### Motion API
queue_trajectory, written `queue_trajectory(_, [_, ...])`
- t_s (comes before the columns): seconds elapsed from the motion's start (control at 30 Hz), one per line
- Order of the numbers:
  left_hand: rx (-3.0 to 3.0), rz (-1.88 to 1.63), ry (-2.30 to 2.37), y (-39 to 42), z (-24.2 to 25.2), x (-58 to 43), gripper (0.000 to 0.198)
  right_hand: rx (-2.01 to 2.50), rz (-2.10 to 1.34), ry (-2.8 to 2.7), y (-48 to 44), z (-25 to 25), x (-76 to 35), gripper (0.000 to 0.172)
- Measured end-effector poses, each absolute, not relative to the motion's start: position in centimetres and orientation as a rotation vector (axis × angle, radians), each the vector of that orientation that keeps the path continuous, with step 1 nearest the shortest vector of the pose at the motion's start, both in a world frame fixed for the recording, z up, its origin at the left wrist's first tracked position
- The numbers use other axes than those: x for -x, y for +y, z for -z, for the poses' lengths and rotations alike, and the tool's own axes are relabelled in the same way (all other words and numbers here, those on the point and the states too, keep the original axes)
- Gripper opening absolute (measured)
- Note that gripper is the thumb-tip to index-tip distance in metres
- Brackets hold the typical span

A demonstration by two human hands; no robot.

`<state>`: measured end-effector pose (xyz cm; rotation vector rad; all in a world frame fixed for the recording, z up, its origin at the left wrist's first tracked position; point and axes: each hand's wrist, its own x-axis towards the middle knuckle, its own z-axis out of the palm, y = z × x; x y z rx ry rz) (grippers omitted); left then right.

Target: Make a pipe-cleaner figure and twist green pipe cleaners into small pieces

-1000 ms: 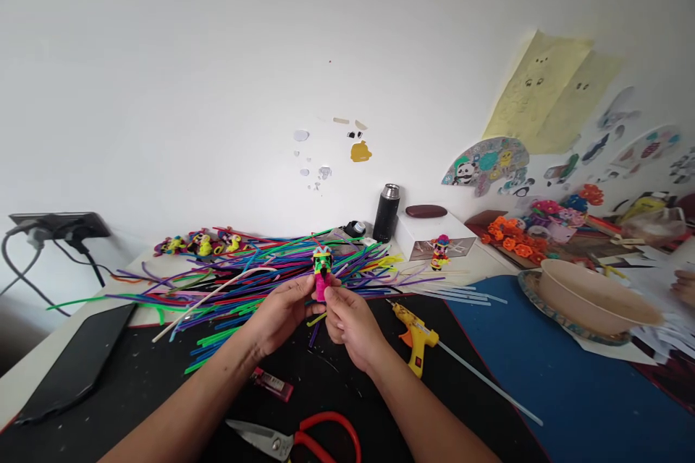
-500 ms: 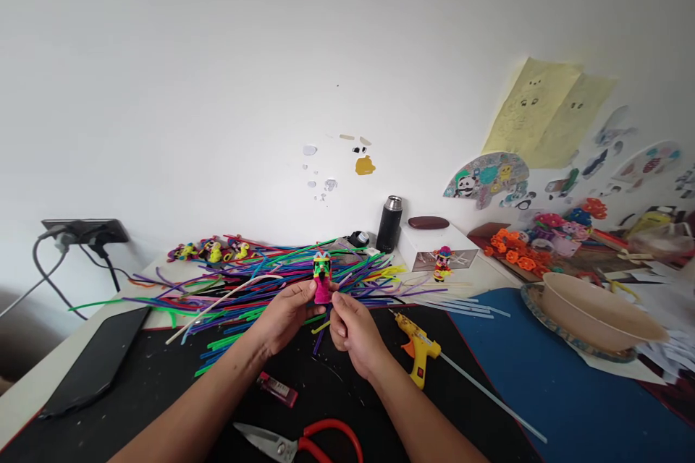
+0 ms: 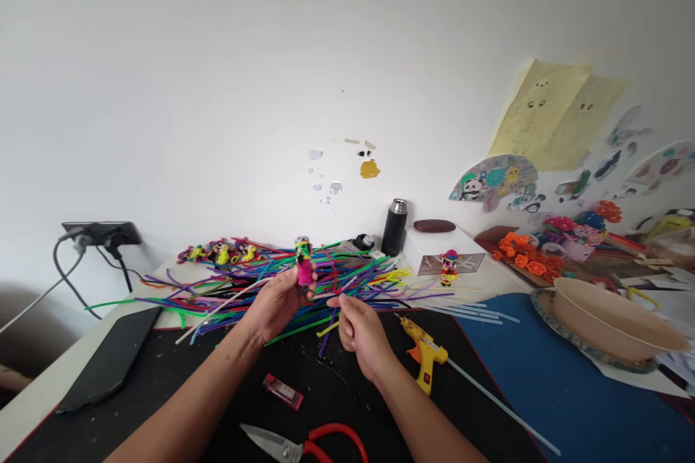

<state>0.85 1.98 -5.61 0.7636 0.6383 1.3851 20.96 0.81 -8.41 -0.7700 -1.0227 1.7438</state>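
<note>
White wall (image 3: pixel 217 87) across the upper frame, pale worktop (image 3: pixel 54 385) below. Black mat (image 3: pixel 98 434) over lower left and centre, blue mat (image 3: pixel 543 376) at lower right. Dense pile of coloured fuzzy stems (image 3: pixel 217 282) across the middle, behind both hands. Beige bowl (image 3: pixel 613 322) at the right edge, on a patterned round base (image 3: pixel 549 315). White box (image 3: pixel 420 253) right of centre; flat black device (image 3: pixel 111 358) at left, over the mat's edge. Left hand (image 3: pixel 282 304) near frame centre, fingers clamped on a pink-bodied figurine (image 3: pixel 305 271). Right hand (image 3: pixel 361 333) slightly lower and to the right, apart from the figurine, thumb and index drawn together; cannot tell whether pinched on the thin red stem (image 3: pixel 334 276) just above. Yellow glue gun (image 3: pixel 426 358) right of that hand, long translucent stick (image 3: pixel 504 407) in its back. Red-handled scissors (image 3: pixel 279 447) at bottom centre, blades towards the left. Black flask (image 3: pixel 395 228) beside the box. Held figurine nearly upright, just in front of the pile. Second figurine (image 3: pixel 449 268) before the box. Small pink-red case (image 3: pixel 283 392) between the forearms.
</note>
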Motion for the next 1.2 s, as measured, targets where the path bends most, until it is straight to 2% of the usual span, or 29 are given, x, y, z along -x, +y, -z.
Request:
queue_trajectory(0.67, [-0.792, -1.358, 0.669, 1.5, 5.7, -1.4, 0.030, 0.764, -1.750, -1.023, 0.8, 8.2, -21.1, 0.062])
queue_trajectory(0.87, [-0.812, -1.327, 0.773, 1.5, 6.3, -2.0, 0.037, 0.774, -1.709, -0.991, 1.0, 8.1, -21.2, 0.061])
queue_trajectory(1.2, [-1.001, -1.213, 0.870, 0.8, 6.5, -3.3, 0.030, 0.837, -1.635, -0.973, 1.2, 8.0, -21.1, 0.059])
